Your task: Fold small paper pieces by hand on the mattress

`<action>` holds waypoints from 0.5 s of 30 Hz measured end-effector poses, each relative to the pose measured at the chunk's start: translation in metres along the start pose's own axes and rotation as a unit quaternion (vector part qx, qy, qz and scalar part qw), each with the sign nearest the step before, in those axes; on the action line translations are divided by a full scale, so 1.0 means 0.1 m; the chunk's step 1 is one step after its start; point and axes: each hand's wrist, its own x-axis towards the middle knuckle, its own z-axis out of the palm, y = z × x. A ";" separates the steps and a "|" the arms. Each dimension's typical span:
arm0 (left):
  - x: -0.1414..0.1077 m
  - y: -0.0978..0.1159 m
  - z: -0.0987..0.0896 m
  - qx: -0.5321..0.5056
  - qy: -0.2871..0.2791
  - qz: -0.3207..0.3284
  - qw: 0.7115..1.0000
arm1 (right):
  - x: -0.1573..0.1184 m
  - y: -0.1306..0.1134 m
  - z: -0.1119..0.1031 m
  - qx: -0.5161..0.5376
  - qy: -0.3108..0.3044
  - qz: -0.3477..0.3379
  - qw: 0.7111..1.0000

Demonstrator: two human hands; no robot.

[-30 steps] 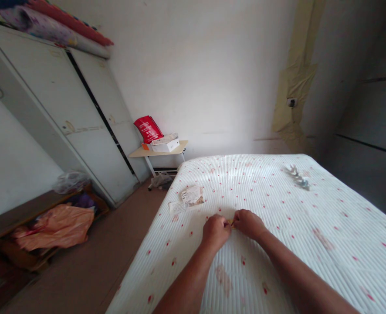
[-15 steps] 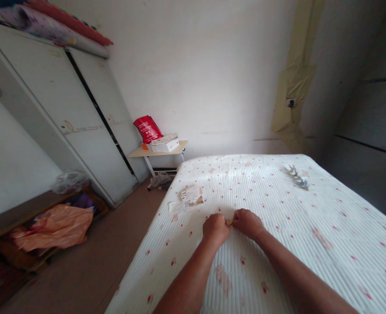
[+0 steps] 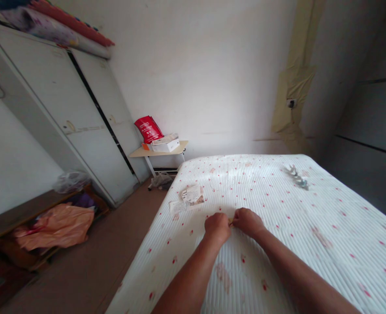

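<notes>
Both hands are close together above the middle of a bed with a white ribbed cover (image 3: 271, 213) with small red marks. My left hand (image 3: 218, 226) is closed, its fingertips on a small yellowish item (image 3: 230, 222). Facing it, my right hand (image 3: 248, 221) is closed in a pinch at the item's other side. Most of the item is hidden by the fingers, and what it is cannot be made out. Torn printed paper pieces (image 3: 193, 195) lie on the cover beyond my left hand.
Grey-white twisted pieces (image 3: 297, 178) lie at the bed's far right. Behind the bed's left corner, a small table (image 3: 137, 152) bears a red bag (image 3: 148, 129) and a white box (image 3: 167, 145). A wardrobe (image 3: 82, 109) and an orange plastic bag (image 3: 59, 224) are at the left.
My left hand has shifted very slightly to the right, and less of the yellowish item shows between the hands. My right hand has hardly moved.
</notes>
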 end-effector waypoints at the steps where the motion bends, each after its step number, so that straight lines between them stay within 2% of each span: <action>1: -0.01 0.00 -0.01 0.001 0.000 0.003 1.000 | 0.00 0.00 0.00 -0.002 0.001 -0.001 1.000; 5: -0.02 -0.07 -0.02 -0.025 0.003 -0.007 1.000 | 0.02 0.01 0.02 -0.006 0.005 -0.003 1.000; 9: -0.01 -0.23 0.02 -0.122 0.013 -0.025 0.992 | 0.02 0.00 0.03 -0.011 0.005 -0.003 1.000; 12: 0.00 -0.32 0.05 -0.143 0.015 -0.019 0.989 | 0.02 0.00 0.03 -0.012 0.002 -0.002 1.000; 15: 0.00 -0.30 0.05 -0.130 0.008 -0.026 0.991 | 0.02 0.00 0.02 -0.013 -0.002 0.001 1.000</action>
